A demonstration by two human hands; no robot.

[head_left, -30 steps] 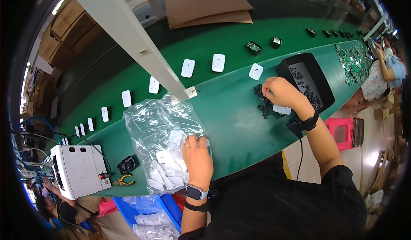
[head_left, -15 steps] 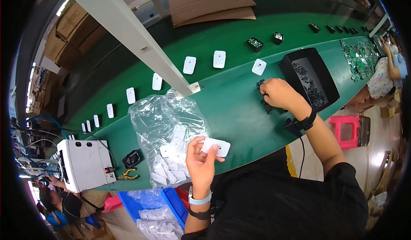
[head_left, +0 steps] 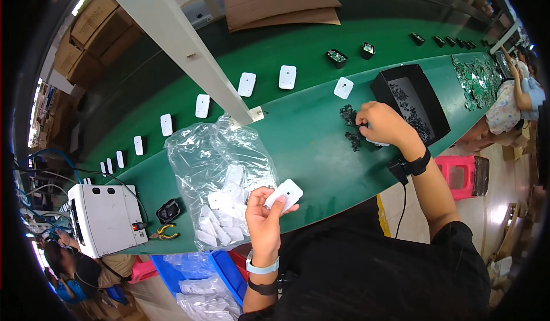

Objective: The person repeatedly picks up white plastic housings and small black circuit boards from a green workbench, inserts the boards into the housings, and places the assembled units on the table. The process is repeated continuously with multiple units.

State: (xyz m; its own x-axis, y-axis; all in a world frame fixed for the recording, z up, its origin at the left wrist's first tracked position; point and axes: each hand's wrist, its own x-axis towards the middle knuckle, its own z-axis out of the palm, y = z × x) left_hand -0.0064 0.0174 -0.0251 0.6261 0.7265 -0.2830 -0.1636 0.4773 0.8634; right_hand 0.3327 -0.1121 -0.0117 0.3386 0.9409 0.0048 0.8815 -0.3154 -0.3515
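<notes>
My left hand [head_left: 264,223] grips a white plastic cover [head_left: 290,190], a rounded rectangle with small holes, tilted up over the near edge of the bench. My right hand [head_left: 382,125] is closed with fingertips bent down beside a loose pile of small black parts [head_left: 348,113]. Whatever its fingers hold is hidden. A white edge [head_left: 378,144] shows beneath that palm, mostly covered. Left of my left hand, a clear plastic bag [head_left: 220,149] lies with several white covers [head_left: 215,226] in it. Another white cover [head_left: 344,87] rests on the bench beyond the black parts.
An open black box [head_left: 438,112] with more black parts stands right of my right hand. White covers [head_left: 287,77] and black housings [head_left: 337,58] line the green belt. A grey post [head_left: 189,51] rises ahead. Pliers [head_left: 165,233] and a white machine [head_left: 109,218] sit left; green circuit boards [head_left: 476,80] far right.
My left hand has tilted the white cover more steeply. My right hand has shifted slightly right from the black parts, and a white edge now shows under it. The whole view has shifted a little.
</notes>
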